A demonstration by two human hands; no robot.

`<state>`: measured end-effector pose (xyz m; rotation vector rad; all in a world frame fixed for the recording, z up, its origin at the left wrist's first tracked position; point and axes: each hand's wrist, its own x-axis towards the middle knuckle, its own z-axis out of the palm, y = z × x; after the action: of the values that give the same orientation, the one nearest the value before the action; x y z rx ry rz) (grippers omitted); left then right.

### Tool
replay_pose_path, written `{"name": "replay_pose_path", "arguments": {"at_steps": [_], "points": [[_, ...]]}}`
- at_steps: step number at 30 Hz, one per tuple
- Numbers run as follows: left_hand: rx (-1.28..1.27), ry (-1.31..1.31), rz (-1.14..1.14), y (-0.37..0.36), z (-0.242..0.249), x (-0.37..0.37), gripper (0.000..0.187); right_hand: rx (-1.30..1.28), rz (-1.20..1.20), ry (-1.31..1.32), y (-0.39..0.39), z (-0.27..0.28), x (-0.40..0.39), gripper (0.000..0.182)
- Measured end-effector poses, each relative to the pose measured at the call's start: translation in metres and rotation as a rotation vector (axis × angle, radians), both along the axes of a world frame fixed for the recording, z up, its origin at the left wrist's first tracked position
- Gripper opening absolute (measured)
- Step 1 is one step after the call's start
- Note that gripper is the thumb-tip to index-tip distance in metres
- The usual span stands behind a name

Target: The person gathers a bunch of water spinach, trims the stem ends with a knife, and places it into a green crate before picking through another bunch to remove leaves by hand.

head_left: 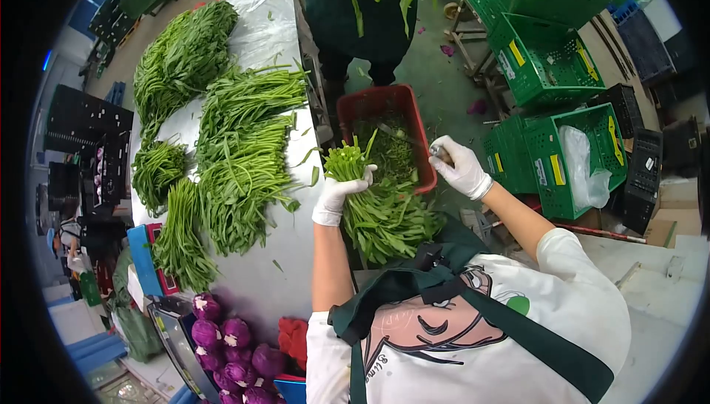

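My left hand (342,189), in a white glove, is closed around a bunch of leafy green vegetables (388,215). The cut stem ends point up and away from me, and the leaves hang down toward my apron. My right hand (460,167), also gloved, grips a knife (403,136) by its handle. Its thin blade reaches left over the red bin (381,93), a short way from the stem ends. Green trimmings (396,151) lie in that bin, below both hands.
On the metal table (262,267) at left lie several piles of greens (240,160). Purple cabbages (237,334) sit near its front corner. Green crates (569,160) stand at right, one with a clear plastic bag (584,175). A person in a dark apron (362,12) stands opposite.
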<state>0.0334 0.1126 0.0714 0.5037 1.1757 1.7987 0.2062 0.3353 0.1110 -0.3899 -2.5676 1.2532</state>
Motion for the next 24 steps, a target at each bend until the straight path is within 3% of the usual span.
{"name": "replay_pose_path", "arguments": {"at_steps": [2, 7, 9, 12, 16, 19, 22, 24], "points": [[0.132, 0.029, -0.119, 0.003, -0.002, -0.002, 0.035, 0.051, 0.118, 0.083, -0.007, 0.015, -0.006, 0.019], [0.006, 0.071, -0.174, 0.011, 0.026, 0.014, 0.024, 0.15, 0.312, 0.16, -0.019, 0.026, -0.04, 0.018], [0.089, 0.017, -0.235, 0.012, 0.022, 0.015, 0.027, 0.144, 0.386, 0.144, -0.018, 0.023, -0.054, 0.017], [0.181, -0.056, -0.269, 0.006, 0.017, 0.019, 0.031, 0.04, 0.443, -0.087, 0.006, -0.022, -0.062, 0.016], [0.258, -0.061, -0.236, -0.009, -0.008, 0.013, 0.033, -0.051, 0.294, -0.197, 0.026, -0.04, -0.041, 0.018], [0.255, -0.02, -0.236, -0.014, -0.007, 0.014, 0.041, -0.132, 0.273, -0.083, 0.018, -0.031, -0.037, 0.018], [-0.206, 0.207, 0.271, -0.002, 0.035, 0.04, 0.037, -0.158, 0.193, 0.002, 0.005, -0.014, -0.037, 0.02], [-0.217, 0.359, 0.463, 0.015, 0.05, 0.052, 0.031, -0.104, 0.106, 0.026, -0.003, 0.009, -0.028, 0.021]]}}
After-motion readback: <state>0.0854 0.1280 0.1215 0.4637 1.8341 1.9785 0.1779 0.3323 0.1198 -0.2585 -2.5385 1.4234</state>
